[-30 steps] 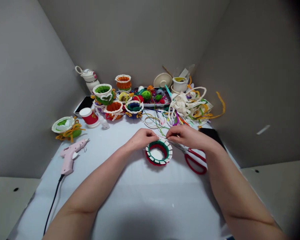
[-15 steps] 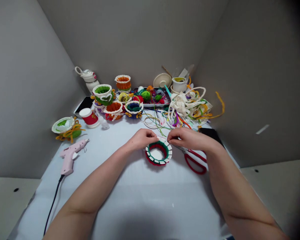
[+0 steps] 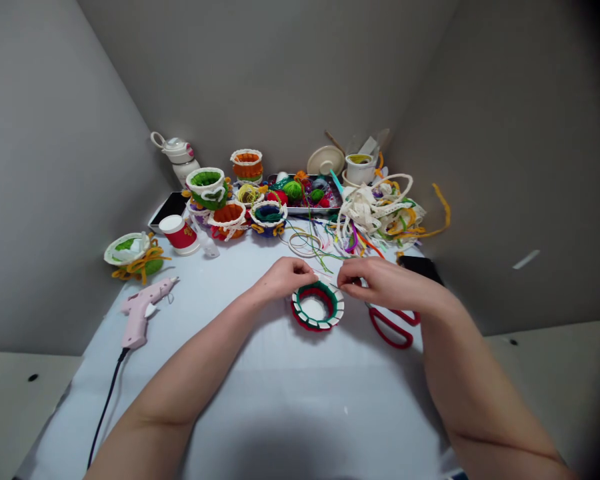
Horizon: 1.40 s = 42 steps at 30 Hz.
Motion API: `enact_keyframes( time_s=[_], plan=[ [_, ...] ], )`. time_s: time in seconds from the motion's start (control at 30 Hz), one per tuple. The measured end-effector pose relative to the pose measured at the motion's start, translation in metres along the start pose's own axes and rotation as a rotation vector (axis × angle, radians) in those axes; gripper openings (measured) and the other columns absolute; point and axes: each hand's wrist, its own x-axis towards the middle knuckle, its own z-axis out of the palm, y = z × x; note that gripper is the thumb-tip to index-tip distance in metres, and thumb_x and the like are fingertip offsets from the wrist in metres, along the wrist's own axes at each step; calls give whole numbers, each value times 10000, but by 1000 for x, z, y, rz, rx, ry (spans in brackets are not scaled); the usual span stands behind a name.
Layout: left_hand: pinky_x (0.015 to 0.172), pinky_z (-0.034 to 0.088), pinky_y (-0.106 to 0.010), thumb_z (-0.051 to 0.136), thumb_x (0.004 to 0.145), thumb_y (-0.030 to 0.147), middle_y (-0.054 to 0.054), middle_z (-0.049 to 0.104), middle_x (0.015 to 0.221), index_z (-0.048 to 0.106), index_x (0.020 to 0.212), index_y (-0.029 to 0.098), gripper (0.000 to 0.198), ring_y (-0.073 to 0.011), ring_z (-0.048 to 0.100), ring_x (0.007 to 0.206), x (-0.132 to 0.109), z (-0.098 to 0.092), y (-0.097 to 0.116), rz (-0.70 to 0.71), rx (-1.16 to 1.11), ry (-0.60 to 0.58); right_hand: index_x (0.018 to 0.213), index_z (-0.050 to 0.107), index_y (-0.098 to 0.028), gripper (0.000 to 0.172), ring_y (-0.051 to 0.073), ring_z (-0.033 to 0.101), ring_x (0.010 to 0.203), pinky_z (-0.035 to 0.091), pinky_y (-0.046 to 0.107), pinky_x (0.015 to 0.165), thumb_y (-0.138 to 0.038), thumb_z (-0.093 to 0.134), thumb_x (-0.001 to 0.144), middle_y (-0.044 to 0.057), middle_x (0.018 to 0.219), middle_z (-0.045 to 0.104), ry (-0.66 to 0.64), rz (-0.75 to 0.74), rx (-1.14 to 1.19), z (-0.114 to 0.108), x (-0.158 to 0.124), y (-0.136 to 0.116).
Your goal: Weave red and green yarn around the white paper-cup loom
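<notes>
While I watch, left hand (image 3: 285, 277) and right hand (image 3: 375, 280) pinch a strand (image 3: 325, 275).
Fingers narrow, closed on it just over the far rim of the ring (image 3: 317, 308), which sits on the table (image 3: 280, 400), scissors (image 3: 393, 325) beside it.

Centre: small basket (image 3: 317, 308), green yarn band over red, white tabbed rim. At 3 o'clock of it, scissors (image 3: 379, 327), red handles. At 9 o'clock, glue gun (image 3: 141, 311), pale pink, black cord. Toward 11 o'clock, cup (image 3: 180, 235), red with white lid. Pale blue tabletop (image 3: 280, 400); plain grey walls (image 3: 55, 167).
</notes>
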Motion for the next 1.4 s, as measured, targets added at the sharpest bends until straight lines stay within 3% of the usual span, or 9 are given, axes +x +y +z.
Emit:
enact_keyframes(
  time_s=[0.3,0.5,0.63,0.83,1.1,1.2,1.4],
  plan=[
    [518,348,-203,630,670,327,-8,575,645,645,718,118,215,-94,467,585,-2,-2,2,-4,29,-4,839,684,-176,182,164,570,715,388,259,647,-174,503,825,50,828,686,-114,10,45,6,4,16],
    [526,337,-205,559,683,275,10,546,638,615,719,134,155,-83,454,573,-4,-11,4,31,56,-151,717,604,-162,168,134,482,627,336,243,582,-206,492,834,14,688,603,-191,-3,56,19,19,20],
    [528,348,-211,590,686,353,-4,574,675,631,750,135,230,-95,472,595,-4,-7,7,30,46,-123,731,583,-161,165,129,481,637,326,241,584,-209,474,847,6,689,584,-182,4,72,23,22,20],
    [498,307,-220,551,673,327,22,482,560,578,601,141,201,-92,415,548,-3,-1,4,-28,118,-23,736,584,-163,167,133,485,648,329,244,592,-215,477,853,12,707,599,-168,8,88,22,21,21],
    [578,389,-217,614,705,395,-32,631,769,667,818,121,301,-113,517,668,-2,0,6,16,-13,-96,758,606,-161,152,134,482,647,320,238,587,-211,488,840,16,721,609,-150,17,71,27,22,25],
    [580,390,-220,636,691,428,-30,619,729,655,780,110,331,-112,513,654,-1,4,4,-8,-54,-130,750,602,-160,156,133,477,641,312,238,580,-210,483,838,12,706,599,-152,15,62,29,23,27],
    [500,329,-206,620,682,420,7,555,640,629,728,126,298,-92,455,571,-3,5,2,-38,-1,-31,778,640,-162,177,143,521,670,346,241,605,-202,481,845,25,741,638,-158,10,88,21,20,24]
  ],
)
